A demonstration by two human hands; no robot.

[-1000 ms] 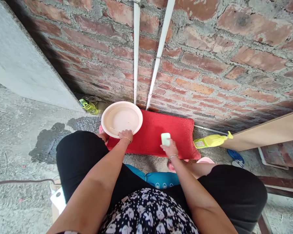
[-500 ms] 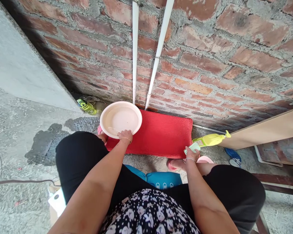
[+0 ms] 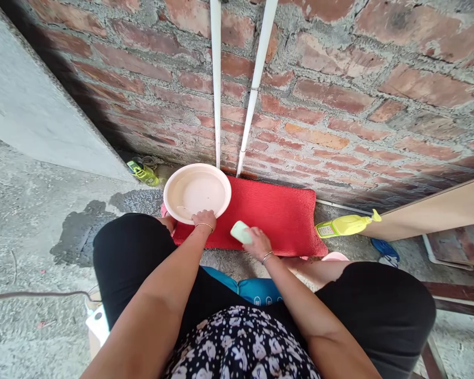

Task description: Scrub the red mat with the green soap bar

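Observation:
A pale pink basin with water in it sits over the left end of a red mat. My left hand grips the basin's near rim, fingers curled over the edge. In my right hand is a pale green oblong block with rounded corners, held over the middle of the mat's near side. Its underside is hidden, so I cannot tell whether it has bristles or whether it touches the mat.
A yellow pump bottle lies right of the mat. Two white pipes run down the brick wall behind. A yellow-green shoe and a wet patch are on the left. A blue slipper lies at the right.
My right hand has moved left with the pale green block, from the mat's right corner to over its middle. My left hand stays on the basin rim.

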